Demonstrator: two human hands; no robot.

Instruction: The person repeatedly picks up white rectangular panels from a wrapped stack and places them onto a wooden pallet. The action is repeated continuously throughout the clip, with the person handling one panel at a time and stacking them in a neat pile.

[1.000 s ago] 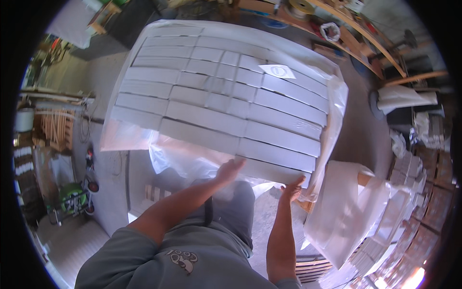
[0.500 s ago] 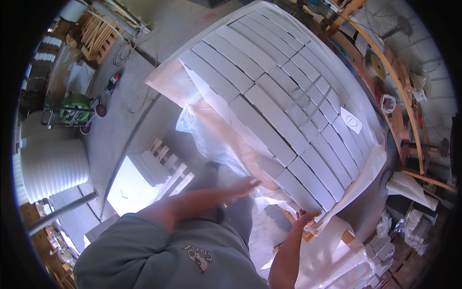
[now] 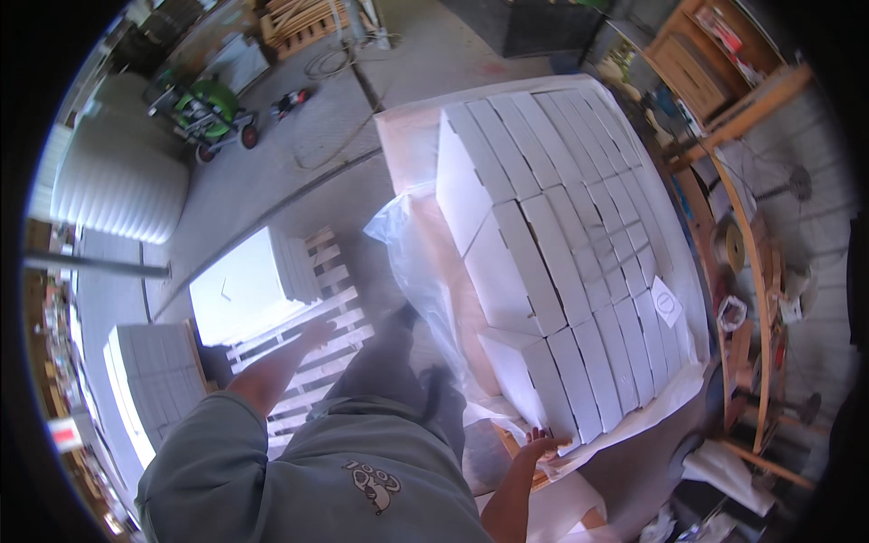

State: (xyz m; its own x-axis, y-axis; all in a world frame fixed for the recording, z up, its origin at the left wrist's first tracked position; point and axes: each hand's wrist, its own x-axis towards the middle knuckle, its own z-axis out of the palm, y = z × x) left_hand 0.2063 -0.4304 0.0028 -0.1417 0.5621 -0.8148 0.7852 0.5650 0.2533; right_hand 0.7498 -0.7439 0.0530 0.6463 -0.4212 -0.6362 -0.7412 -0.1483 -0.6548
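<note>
A large stack of long white cardboard boxes (image 3: 579,258) fills the centre right, with pink-white wrapping sheet around its edges. My right hand (image 3: 540,444) is at the stack's near bottom corner, fingers apart, against the end box and the sheet; the exact contact is hard to see. My left hand (image 3: 317,337) reaches out over a slatted wooden pallet (image 3: 348,312), slightly blurred, fingers stretched and nothing visible in it. Flat white boxes (image 3: 244,285) stand on that pallet's far part. Loose clear plastic film (image 3: 407,235) hangs down the stack's left side.
Another stack of boxes (image 3: 163,385) stands at the left. A green wheeled reel cart (image 3: 206,113) and a big roll of white foam (image 3: 118,185) are farther back. Wooden racking (image 3: 756,244) runs along the right, with a spool (image 3: 731,246).
The view has turned left, showing more of the pallet. My left hand has moved from beside the wrapped stack toward the pallet. My right hand remains at the stack's near corner.
</note>
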